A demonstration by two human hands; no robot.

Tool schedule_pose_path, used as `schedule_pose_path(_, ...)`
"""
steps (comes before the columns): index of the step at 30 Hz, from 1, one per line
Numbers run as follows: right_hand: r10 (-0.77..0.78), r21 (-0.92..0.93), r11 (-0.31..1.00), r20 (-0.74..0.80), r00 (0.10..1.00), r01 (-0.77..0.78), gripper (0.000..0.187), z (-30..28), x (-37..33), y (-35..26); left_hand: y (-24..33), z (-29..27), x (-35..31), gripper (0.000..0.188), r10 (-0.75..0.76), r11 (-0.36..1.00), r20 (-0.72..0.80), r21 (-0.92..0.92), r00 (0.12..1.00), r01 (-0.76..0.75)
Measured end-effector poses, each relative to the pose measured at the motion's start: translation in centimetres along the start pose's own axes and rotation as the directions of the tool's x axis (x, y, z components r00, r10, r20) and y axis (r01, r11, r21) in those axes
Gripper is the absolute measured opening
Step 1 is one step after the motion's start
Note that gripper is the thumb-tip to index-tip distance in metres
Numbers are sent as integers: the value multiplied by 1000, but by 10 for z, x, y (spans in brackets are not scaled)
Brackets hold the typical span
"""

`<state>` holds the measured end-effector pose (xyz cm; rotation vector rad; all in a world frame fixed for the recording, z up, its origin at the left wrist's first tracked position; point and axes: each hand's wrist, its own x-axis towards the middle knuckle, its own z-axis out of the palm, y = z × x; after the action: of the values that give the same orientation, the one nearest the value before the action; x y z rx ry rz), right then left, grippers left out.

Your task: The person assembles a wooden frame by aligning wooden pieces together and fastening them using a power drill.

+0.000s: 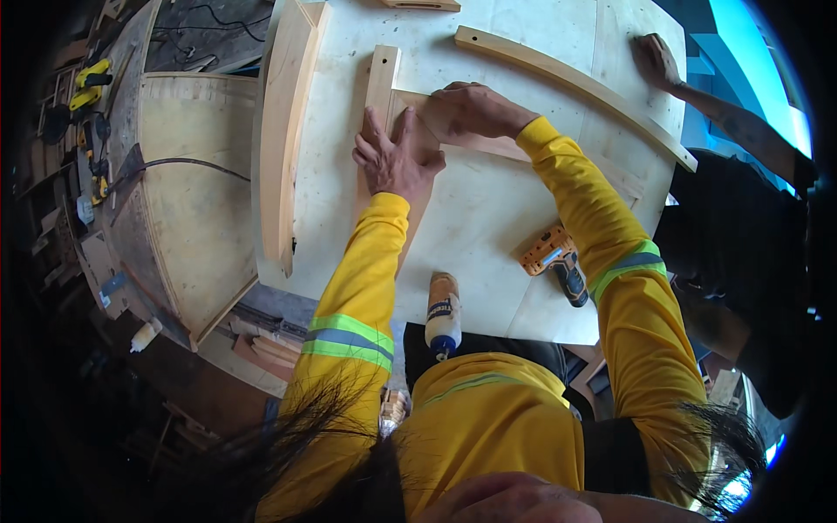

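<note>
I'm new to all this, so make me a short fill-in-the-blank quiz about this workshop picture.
1. The left hand and right hand are on pieces made of ____.
2. The worker's sleeves are mostly ____ in colour.
3. The drill lies beside the worker's ____ forearm.
4. The bottle on the table has a ____ cap.

Missing words: wood; yellow; right; blue.
</note>
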<state>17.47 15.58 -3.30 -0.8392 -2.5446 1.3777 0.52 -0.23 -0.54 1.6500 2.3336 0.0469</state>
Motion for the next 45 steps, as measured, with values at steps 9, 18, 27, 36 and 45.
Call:
schedule_pose_path(9, 42, -526, 784, -485, 873, -330, 56, -74, -33, 67, -6, 4, -3, 103, 5, 1000, -30, 13, 1000, -5)
schedule_pose_path(18, -32, -462, 884, -201, 979, -67, 54, -29, -31, 51, -9, 9, 0, 104, 8, 1000, -39, -15, 999, -9)
schedule_pose_path(27, 193, -40, 981, 67, 979, -191, 43, -51, -7, 50, -10, 10, 0, 103, -2, 999, -35, -46, 999, 0)
schedule_pose_path(36, -48, -530, 840, -293, 955, -120, 39, -43, -41, 51, -13, 12, 0, 104, 11, 999, -41, -43, 999, -13)
schedule_pose_path(45, 159, -290, 927, -270, 950, -237, 43, -46, -85, 58, -11, 10, -1, 102, 17, 1000, -69, -18, 997, -18)
